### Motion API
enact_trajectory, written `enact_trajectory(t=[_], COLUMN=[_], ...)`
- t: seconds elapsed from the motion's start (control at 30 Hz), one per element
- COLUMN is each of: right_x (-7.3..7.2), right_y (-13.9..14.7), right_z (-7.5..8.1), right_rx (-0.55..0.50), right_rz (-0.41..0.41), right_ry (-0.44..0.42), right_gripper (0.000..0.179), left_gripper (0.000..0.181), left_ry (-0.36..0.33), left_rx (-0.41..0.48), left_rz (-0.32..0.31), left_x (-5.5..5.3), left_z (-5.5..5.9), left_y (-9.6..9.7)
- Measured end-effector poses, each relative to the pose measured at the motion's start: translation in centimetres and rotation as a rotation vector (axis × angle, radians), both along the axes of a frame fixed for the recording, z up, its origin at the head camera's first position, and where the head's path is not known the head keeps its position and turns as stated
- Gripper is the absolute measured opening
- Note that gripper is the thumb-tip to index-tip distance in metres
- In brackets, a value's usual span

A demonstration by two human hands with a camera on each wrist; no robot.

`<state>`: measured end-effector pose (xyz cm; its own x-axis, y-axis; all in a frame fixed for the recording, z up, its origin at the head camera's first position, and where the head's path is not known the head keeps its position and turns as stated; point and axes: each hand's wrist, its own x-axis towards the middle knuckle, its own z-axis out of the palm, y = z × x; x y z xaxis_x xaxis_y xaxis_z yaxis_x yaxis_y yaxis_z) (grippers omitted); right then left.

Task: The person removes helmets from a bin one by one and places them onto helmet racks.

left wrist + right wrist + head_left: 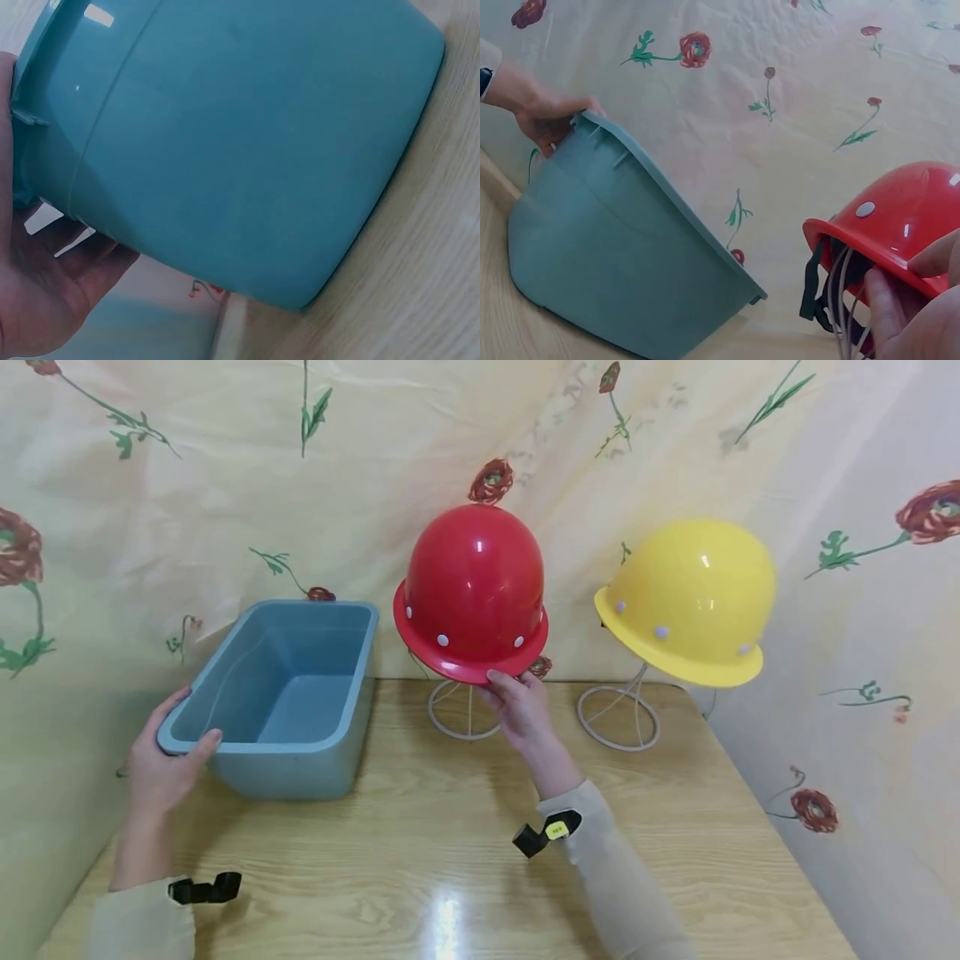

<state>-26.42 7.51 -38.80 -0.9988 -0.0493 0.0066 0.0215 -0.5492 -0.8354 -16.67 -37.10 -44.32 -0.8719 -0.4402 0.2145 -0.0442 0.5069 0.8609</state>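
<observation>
A red hard hat [476,593] sits over a white wire stand [462,727] near the back wall. My right hand [521,714] pinches its front brim, thumb on top and fingers underneath. In the right wrist view, a dark strap [810,285] and the stand's wires show beneath the hat. On the left is a blue-grey plastic bin [285,772], its inside bare. My left hand [161,768] grips the bin's near left rim corner, with the thumb over the edge and fingers along the outside. The left wrist view shows some of those fingers behind the bin wall.
A yellow hard hat [693,597] rests, tilted, on a second wire stand [618,747] at the back right. Everything stands on a wood-grain table [360,877]. Flower-patterned sheeting [360,485] covers the walls behind and at the sides.
</observation>
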Motion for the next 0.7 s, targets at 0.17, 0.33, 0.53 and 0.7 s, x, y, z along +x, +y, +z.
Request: enact_trajectory(t=[0.17, 0.33, 0.53, 0.7], right_x=[0.3, 0.4, 0.0, 0.6], right_y=[0.6, 1.7, 4.2, 8.1], right_z=[0.7, 1.5, 2.1, 1.2], right_rx=[0.05, 0.104, 0.194, 0.502], right_rz=[0.037, 0.123, 0.278, 0.273], right_ry=[-0.017, -0.018, 0.054, 0.177], right_gripper=[0.031, 0.03, 0.022, 0.014], left_gripper=[0.078, 0.078, 0.081, 0.096], left_ry=[-0.02, -0.001, 0.005, 0.063], left_rx=[-0.002, -0.013, -0.074, -0.138], left_rz=[-0.04, -0.053, -0.075, -0.042], left_x=[-0.9, -1.3, -1.0, 0.4], left_z=[0.2, 0.1, 0.6, 1.0], left_y=[-0.1, 0.0, 0.2, 1.6])
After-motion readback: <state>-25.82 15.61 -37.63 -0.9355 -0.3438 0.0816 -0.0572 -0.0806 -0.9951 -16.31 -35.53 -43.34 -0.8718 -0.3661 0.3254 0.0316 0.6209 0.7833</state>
